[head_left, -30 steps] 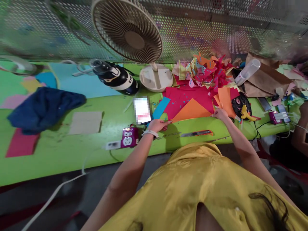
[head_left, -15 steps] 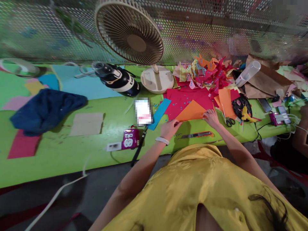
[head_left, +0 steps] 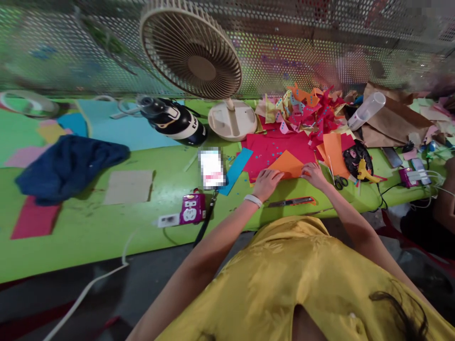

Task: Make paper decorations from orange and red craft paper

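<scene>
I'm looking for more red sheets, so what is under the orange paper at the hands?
Red paper, with small blue bits on it, shows beyond the far edges of the orange paper. What lies directly beneath the orange paper is covered.

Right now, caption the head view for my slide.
Left hand and right hand on orange paper, utility knife lying nearby.

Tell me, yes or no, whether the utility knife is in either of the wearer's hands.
No, the utility knife lies on the green table, while the left hand and right hand touch orange paper.
</scene>
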A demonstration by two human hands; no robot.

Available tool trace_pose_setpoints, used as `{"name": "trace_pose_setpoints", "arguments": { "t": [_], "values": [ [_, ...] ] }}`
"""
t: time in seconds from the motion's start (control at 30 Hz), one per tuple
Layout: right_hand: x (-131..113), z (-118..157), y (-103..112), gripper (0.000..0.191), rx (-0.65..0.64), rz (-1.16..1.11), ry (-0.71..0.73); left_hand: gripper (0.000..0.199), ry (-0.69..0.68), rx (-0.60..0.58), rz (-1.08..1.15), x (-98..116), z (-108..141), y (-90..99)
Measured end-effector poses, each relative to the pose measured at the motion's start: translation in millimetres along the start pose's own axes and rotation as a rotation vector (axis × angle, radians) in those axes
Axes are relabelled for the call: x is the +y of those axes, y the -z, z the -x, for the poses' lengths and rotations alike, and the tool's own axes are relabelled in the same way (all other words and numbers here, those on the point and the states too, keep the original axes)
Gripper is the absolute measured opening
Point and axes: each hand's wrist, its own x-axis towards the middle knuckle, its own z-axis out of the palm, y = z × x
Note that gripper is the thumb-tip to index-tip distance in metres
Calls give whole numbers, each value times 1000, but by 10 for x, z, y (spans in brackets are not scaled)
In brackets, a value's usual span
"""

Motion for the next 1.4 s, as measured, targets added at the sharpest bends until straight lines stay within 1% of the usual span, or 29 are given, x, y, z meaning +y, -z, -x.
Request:
{"name": "trace_pose_setpoints", "arguments": {
  "t": [0.2,0.3,0.37,0.43,0.5,0.57,0.63,0.73,0.87,1.03,1.17,1.3,1.4],
  "values": [
    [-1,-19,-4,7,-15,-3,3,30,-34,-34,66,-87,-50,-107],
    [-17,-2,-7,10,-27,17,1,32,-10,-57,100,-121,-29,-154],
    [-42,19,-9,13,-7,39,8,33,17,-68,110,-131,-16,-177],
    [-86,40,-14,20,20,76,34,33,38,-81,108,-131,-8,-188],
    [-145,54,-29,25,14,117,84,32,37,-100,90,-127,-4,-189],
    [-207,56,-58,25,-14,142,123,32,23,-115,68,-124,0,-186],
    [-258,48,-99,23,-33,157,127,33,12,-116,64,-126,6,-184],
    [-291,34,-161,24,-51,188,105,33,7,-108,82,-137,13,-185],
    [-265,37,-218,26,-44,210,83,32,19,-101,79,-151,9,-173],
    [-220,67,-273,26,-30,193,47,27,16,-101,105,-165,-10,-146],
    [-229,60,-285,24,-15,151,7,25,33,-91,136,-188,-22,-145],
    [-273,-4,-230,20,-29,85,-94,22,121,-69,177,-196,-54,-132],
    [-306,-74,-169,18,-77,69,-163,24,204,-97,185,-197,-83,-88]
  ]
}}
